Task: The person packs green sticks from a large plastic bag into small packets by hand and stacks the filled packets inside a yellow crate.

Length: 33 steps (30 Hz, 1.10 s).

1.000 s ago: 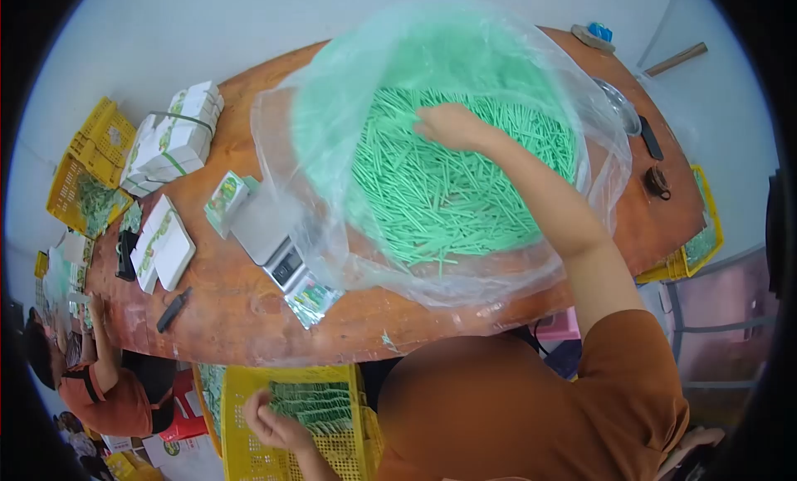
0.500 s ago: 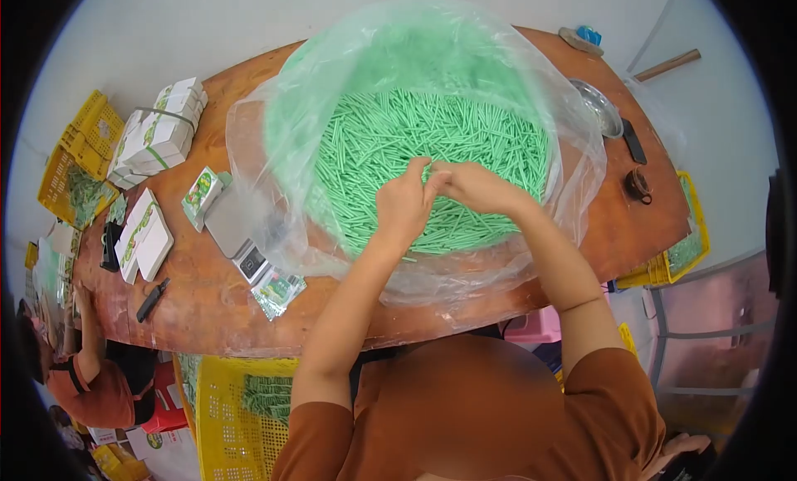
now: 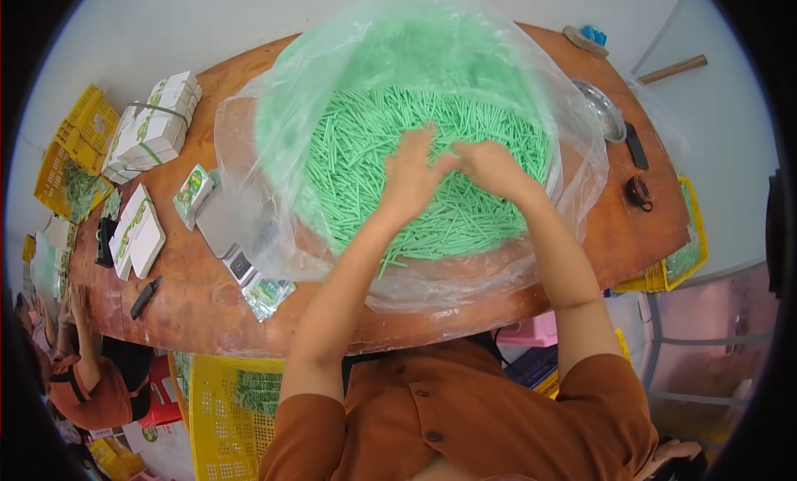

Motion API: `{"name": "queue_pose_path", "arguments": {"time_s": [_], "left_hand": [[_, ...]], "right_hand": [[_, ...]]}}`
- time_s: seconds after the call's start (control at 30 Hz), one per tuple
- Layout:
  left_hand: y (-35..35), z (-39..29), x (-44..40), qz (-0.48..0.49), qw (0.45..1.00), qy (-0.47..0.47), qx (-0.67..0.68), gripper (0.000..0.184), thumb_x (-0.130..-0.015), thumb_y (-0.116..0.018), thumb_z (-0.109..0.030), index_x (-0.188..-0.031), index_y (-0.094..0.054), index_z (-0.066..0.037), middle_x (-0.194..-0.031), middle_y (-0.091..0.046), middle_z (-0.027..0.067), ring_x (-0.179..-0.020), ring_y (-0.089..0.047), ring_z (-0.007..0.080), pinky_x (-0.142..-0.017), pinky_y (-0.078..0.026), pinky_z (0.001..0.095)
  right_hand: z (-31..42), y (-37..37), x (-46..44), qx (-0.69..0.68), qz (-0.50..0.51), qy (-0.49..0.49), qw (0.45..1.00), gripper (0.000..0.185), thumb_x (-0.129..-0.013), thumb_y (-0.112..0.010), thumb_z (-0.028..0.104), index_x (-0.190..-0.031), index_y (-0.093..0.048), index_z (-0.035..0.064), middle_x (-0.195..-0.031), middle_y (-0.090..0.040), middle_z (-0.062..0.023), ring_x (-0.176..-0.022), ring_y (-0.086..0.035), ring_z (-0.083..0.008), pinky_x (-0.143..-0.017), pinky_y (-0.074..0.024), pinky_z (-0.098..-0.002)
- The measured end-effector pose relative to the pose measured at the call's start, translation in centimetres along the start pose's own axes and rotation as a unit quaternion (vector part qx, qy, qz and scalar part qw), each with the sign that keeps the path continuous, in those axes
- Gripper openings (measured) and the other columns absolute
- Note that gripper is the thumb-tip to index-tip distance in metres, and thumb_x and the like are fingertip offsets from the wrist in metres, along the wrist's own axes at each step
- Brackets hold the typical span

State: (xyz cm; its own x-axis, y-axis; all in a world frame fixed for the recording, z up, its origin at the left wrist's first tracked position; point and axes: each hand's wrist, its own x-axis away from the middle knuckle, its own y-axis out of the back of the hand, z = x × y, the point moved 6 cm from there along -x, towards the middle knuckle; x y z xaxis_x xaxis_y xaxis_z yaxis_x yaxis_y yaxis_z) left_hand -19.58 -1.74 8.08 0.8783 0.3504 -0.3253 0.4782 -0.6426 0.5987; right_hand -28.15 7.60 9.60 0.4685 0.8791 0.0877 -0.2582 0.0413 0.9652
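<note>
A big heap of thin green sticks (image 3: 357, 149) lies inside a clear plastic bag (image 3: 573, 190) spread wide on the wooden table. Over the middle of the heap, my left hand (image 3: 410, 178) has its fingers stretched forward and its thumb apart; the fingertips are smeared by motion. My right hand (image 3: 491, 167) is just beside it, knuckles up and fingers curled downward, close to the left thumb. What the right fingers hold, if anything, is hidden beneath them. A few sticks lie at the near edge of the heap, by my left forearm.
Left of the bag are a small scale (image 3: 239, 263), a printed packet (image 3: 270, 297), a small box (image 3: 193, 195), white cartons (image 3: 141, 236) and a strapped carton stack (image 3: 158, 128). A metal bowl (image 3: 599, 107) and tape roll (image 3: 638, 190) sit right. A co-worker (image 3: 91, 381) is far left.
My hands have come apart from touching fingertips. The left fingers now reach forward over the sticks, and the right hand has shifted slightly right. The view has moved a little.
</note>
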Motion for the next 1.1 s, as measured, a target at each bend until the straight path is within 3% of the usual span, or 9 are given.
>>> {"name": "queue_pose_path", "arguments": {"time_s": [0.07,0.1,0.2,0.37,0.4,0.53,0.67,0.93,1.1], "left_hand": [[1.3,0.7,-0.8,-0.062,0.961,0.048,0.264,0.062,-0.089,-0.047,-0.043,-0.133,-0.034,-0.001,-0.136,-0.034,0.0228,-0.13,-0.028,0.0297,-0.105,-0.022,0.0381],[1.2,0.3,-1.2,-0.083,0.907,0.076,0.406,0.061,-0.089,-0.048,-0.042,-0.132,-0.035,-0.001,-0.136,-0.034,0.0226,-0.128,-0.03,0.0294,-0.104,-0.024,0.0379],[-2.4,0.8,-1.7,-0.128,0.776,0.157,0.597,0.059,-0.088,-0.05,-0.039,-0.131,-0.037,0.0,-0.135,-0.036,0.022,-0.125,-0.034,0.0284,-0.102,-0.028,0.0375],[9.1,-2.0,9.7,-0.112,0.974,0.057,0.188,0.02,-0.078,-0.065,-0.013,-0.092,-0.059,-0.001,-0.109,-0.055,0.0186,-0.102,-0.051,0.0288,-0.089,-0.039,0.0377],[12.4,-1.2,14.9,-0.218,0.974,0.006,0.065,0.022,-0.073,-0.068,-0.01,-0.092,-0.06,-0.001,-0.108,-0.055,0.0182,-0.099,-0.052,0.0293,-0.085,-0.041,0.0393],[17.9,3.8,23.7,-0.302,0.854,0.117,-0.408,0.036,-0.071,-0.068,-0.015,-0.101,-0.058,0.002,-0.113,-0.053,0.0195,-0.103,-0.051,0.0316,-0.087,-0.04,0.042],[12.6,4.8,26.8,0.016,0.912,0.104,-0.397,0.062,-0.078,-0.06,-0.037,-0.117,-0.046,0.008,-0.128,-0.042,0.0215,-0.121,-0.038,0.0376,-0.099,-0.032,0.0439],[11.1,1.9,31.4,0.046,0.946,-0.188,-0.259,0.022,-0.071,-0.057,-0.002,-0.09,-0.058,0.009,-0.102,-0.058,0.02,-0.097,-0.058,0.0339,-0.079,-0.05,0.0386],[11.4,3.7,31.4,-0.096,0.97,-0.099,-0.202,0.016,-0.067,-0.06,0.004,-0.082,-0.059,0.001,-0.092,-0.059,0.0167,-0.085,-0.059,0.0324,-0.073,-0.051,0.0364]], "right_hand": [[0.5,2.5,0.2,-0.287,-0.15,0.044,0.945,0.036,-0.087,-0.055,0.031,-0.107,-0.057,0.0007,-0.093,-0.062,-0.0178,-0.09,-0.058,-0.0295,-0.076,-0.0448,-0.0391],[0.1,3.8,0.8,-0.546,-0.279,0.085,0.785,0.037,-0.088,-0.053,0.031,-0.107,-0.056,-0.0013,-0.096,-0.063,-0.0154,-0.094,-0.058,-0.027,-0.078,-0.0446,-0.0373],[1.0,-3.9,-1.7,-0.508,-0.371,-0.038,0.777,0.046,-0.089,-0.051,0.033,-0.114,-0.051,-0.0058,-0.101,-0.063,-0.0118,-0.101,-0.054,-0.0246,-0.087,-0.0403,-0.0349],[1.1,-0.6,-0.9,-0.308,-0.166,-0.036,0.936,0.05,-0.089,-0.051,0.031,-0.12,-0.044,-0.0076,-0.093,-0.063,-0.02,-0.087,-0.061,-0.0268,-0.073,-0.0462,-0.0351],[0.9,-0.8,-1.1,-0.068,-0.35,0.137,0.924,0.04,-0.088,-0.053,0.028,-0.113,-0.049,-0.0031,-0.083,-0.063,-0.0172,-0.076,-0.06,-0.0306,-0.067,-0.0456,-0.0363],[6.5,-2.2,-1.2,-0.051,-0.162,0.125,0.978,0.024,-0.084,-0.056,0.022,-0.099,-0.055,0.0031,-0.078,-0.061,-0.0156,-0.066,-0.058,-0.0343,-0.06,-0.0446,-0.0397],[8.6,-3.8,-0.4,0.243,-0.102,0.213,0.941,0.015,-0.071,-0.06,0.011,-0.084,-0.061,0.0059,-0.069,-0.061,-0.012,-0.063,-0.059,-0.0297,-0.053,-0.0453,-0.039],[7.7,-6.6,-1.8,0.396,0.037,0.177,0.9,0.007,-0.069,-0.059,0.011,-0.073,-0.061,0.0056,-0.065,-0.06,-0.0144,-0.062,-0.06,-0.0262,-0.052,-0.0462,-0.0365],[5.3,-2.7,0.1,-0.16,-0.071,0.075,0.982,0.016,-0.082,-0.058,0.022,-0.077,-0.059,0.0068,-0.058,-0.054,-0.0064,-0.049,-0.047,-0.0178,-0.046,-0.0365,-0.0324]]}}
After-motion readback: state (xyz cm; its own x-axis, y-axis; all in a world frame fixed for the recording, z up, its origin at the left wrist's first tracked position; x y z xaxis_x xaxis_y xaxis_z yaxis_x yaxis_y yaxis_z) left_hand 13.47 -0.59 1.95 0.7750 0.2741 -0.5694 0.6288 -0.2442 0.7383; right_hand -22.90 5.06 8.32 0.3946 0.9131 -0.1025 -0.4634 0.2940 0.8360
